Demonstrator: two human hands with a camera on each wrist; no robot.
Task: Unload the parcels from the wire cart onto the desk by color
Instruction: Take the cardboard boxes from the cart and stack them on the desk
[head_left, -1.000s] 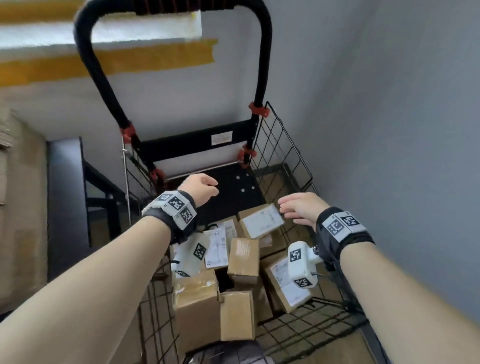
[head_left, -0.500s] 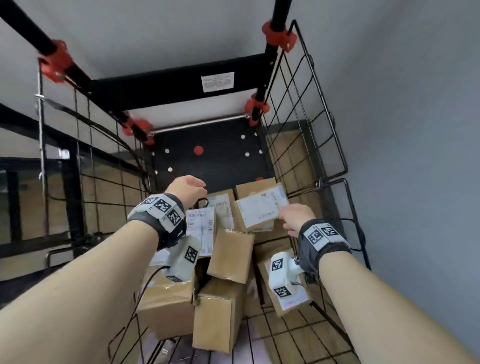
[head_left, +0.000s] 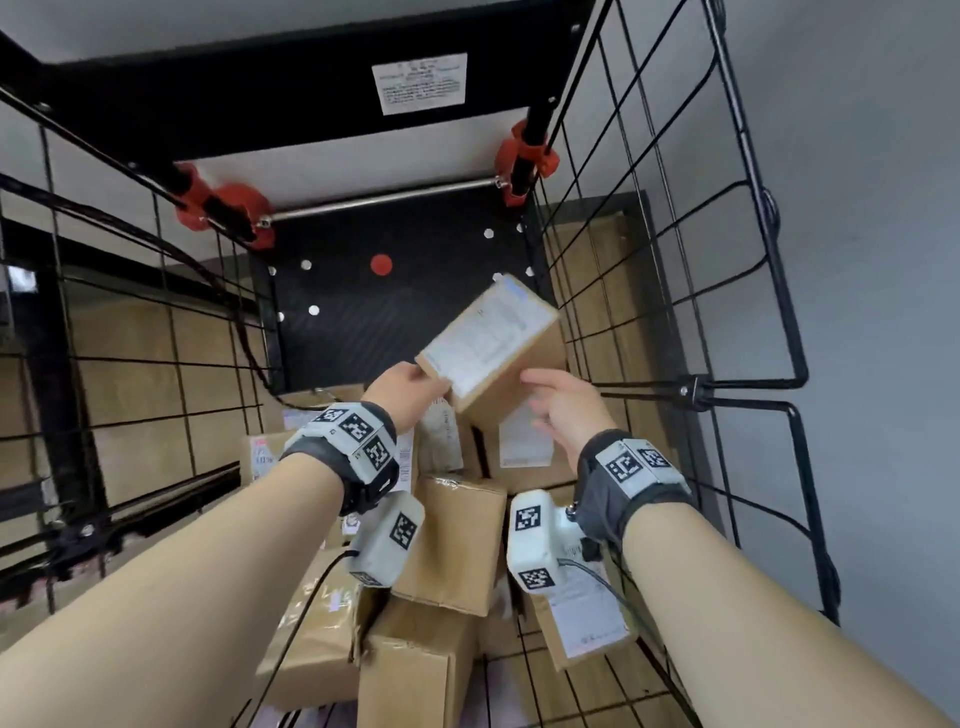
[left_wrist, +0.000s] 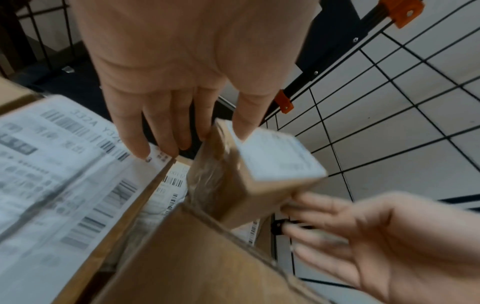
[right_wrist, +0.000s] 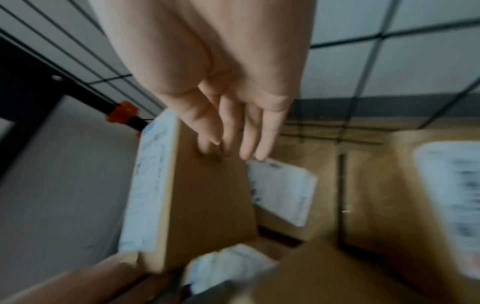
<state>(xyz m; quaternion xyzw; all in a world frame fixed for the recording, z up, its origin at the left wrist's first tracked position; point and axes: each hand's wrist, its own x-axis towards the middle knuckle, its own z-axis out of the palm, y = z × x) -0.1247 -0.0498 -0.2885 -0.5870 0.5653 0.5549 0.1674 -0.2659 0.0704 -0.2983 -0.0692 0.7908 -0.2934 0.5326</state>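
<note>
A brown cardboard parcel with a white shipping label is lifted and tilted above the pile inside the black wire cart. My left hand pinches its near left corner, thumb on the label and fingers along the taped side, as the left wrist view shows on this parcel. My right hand lies with straight fingers against its lower right side; the right wrist view shows those fingers on the parcel's brown face. Several other brown labelled parcels fill the cart below.
Wire walls close in on the left and right. The cart's black back panel with a red dot stands just behind the lifted parcel. A grey wall runs along the right.
Both hands reached deeper into the cart and closed in on the labelled parcel at the back right. It now stands lifted and tilted off the pile.
</note>
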